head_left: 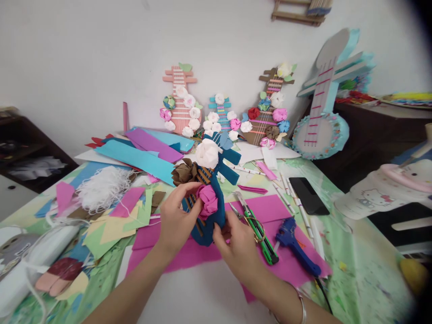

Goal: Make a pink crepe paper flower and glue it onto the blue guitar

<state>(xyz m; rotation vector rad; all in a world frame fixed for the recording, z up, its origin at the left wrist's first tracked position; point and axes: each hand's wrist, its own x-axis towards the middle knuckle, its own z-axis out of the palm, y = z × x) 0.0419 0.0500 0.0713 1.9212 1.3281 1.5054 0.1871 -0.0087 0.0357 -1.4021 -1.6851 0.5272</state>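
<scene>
At its two o'clock, the left hand (177, 218) pinched a pink flower (208, 200); the blue instrument (219, 217) sat at ten o'clock from the right hand (241, 246) grasping it.

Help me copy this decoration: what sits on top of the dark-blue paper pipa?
On the pipa are a white flower, a brown flower, blue leaves, brown strips and a magenta flower held by the left hand. Whatever that hand covers cannot be seen.
</scene>
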